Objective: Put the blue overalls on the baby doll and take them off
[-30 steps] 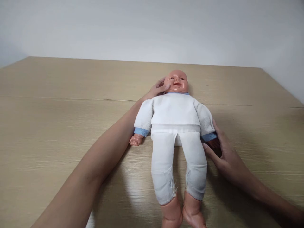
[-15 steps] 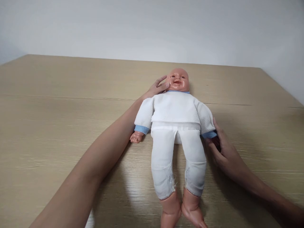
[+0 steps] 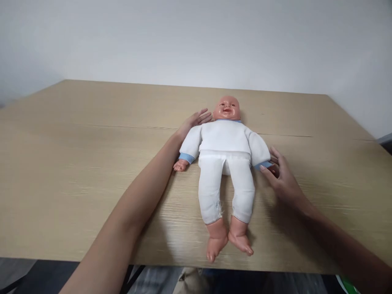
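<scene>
Thumb of the right hand, at 4 o'clock from the chest of the doll, lies on the blue cuff, and the other fingers curl behind the sleeve; whether they press together firmly, I cannot tell. At 10 o'clock, the left hand has its fingers loosely spread beside the head; it grips nothing, but whether the fingertips touch the head is not clear to me. The doll lies on its back on the table, head toward 12 o'clock and feet toward 6 o'clock.

As I judge, the main risk is at the feet: they are just beside the near edge, so a pull toward 6 o'clock could bring them over it. Lifting by the cuff alone could stretch the soft cloth, because the heavy-looking head would hang without support.

For moving, the table top spreads widest toward 9 o'clock, though the left forearm crosses at 8 o'clock. Toward 3 o'clock there is also good room. At 12 o'clock, some wood lies between the head and the wall.
</scene>
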A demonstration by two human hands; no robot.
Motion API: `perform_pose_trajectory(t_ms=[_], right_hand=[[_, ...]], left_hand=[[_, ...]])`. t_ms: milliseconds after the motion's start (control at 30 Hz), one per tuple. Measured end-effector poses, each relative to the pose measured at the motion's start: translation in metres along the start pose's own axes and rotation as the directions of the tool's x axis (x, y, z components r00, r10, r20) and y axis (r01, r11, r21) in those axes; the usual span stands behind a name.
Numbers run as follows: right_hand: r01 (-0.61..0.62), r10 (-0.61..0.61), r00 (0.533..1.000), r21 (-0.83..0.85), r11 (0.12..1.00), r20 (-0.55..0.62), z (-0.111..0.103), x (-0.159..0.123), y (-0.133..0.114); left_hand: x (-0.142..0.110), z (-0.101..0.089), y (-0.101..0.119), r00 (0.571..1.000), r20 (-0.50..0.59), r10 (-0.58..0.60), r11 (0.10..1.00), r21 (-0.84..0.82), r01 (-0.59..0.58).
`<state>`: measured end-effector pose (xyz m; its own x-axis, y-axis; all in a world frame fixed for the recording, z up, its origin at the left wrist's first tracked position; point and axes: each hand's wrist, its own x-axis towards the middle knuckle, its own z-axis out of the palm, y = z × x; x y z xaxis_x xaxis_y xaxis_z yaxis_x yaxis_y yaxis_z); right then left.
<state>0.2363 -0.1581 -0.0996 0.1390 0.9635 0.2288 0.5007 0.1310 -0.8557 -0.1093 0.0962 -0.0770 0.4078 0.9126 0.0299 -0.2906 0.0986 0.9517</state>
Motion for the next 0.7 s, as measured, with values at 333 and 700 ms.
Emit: perform_pose_trajectory(t_ms=[333, 700], right_hand=[[-0.054, 0.052, 0.985, -0.003, 0.999, -0.165, 0.013, -0.023, -0.025], [0.514, -0.551, 0.794, -0.201, 0.834, -0.256, 0.024, -0.278, -0.006]], left_hand=[[-0.109, 0.011, 0.009, 0.959, -0.253, 0.129, 0.944, 0.326, -0.040], [-0.277, 0.157, 0.017, 0.482, -0.328, 0.813, 0.507, 0.806, -0.306]])
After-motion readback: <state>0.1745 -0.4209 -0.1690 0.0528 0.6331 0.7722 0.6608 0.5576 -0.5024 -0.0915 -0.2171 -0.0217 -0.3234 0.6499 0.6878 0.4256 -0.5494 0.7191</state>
